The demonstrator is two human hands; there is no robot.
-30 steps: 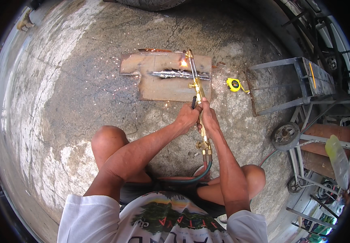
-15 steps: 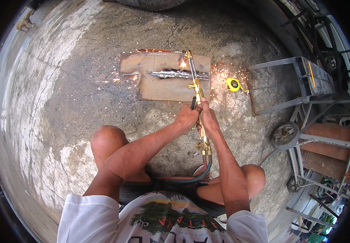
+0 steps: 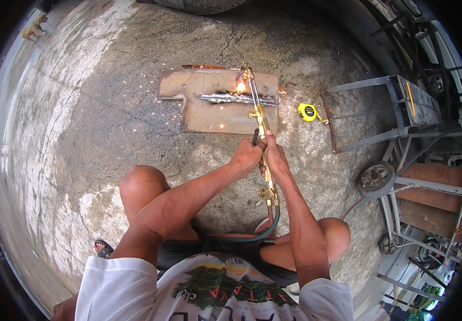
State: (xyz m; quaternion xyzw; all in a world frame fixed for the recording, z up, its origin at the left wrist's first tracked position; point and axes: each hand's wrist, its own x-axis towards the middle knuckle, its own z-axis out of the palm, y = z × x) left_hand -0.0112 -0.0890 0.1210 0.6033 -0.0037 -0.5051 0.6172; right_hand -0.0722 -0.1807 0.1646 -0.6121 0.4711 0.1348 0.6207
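My right hand (image 3: 276, 157) grips the brass handle of a cutting torch (image 3: 260, 115), its thumb lying along the top. Closed against the same handle from the other side is my left hand (image 3: 247, 155). A short black rod (image 3: 255, 137) stands up by the left fingers; what it belongs to I cannot tell. The torch head points away from me over a flat steel plate (image 3: 215, 117) on the ground. A bright orange flame (image 3: 240, 86) glows at the plate beside the nozzle. Across the plate runs a rough silvery cut line (image 3: 231, 98).
A yellow tape measure (image 3: 307, 112) lies right of the plate, near a metal frame stand (image 3: 362, 84). A wheeled cart (image 3: 429, 182) carries rusty cylinders at right. Hoses (image 3: 263, 233) run between my legs. Another person's sandalled foot (image 3: 102, 248) shows at left; a dog (image 3: 34, 29) stands far left.
Fewer sparks show around the plate, and the flame looks more orange. Another person's sandalled foot has come into view at lower left. My hands and the torch have hardly moved.
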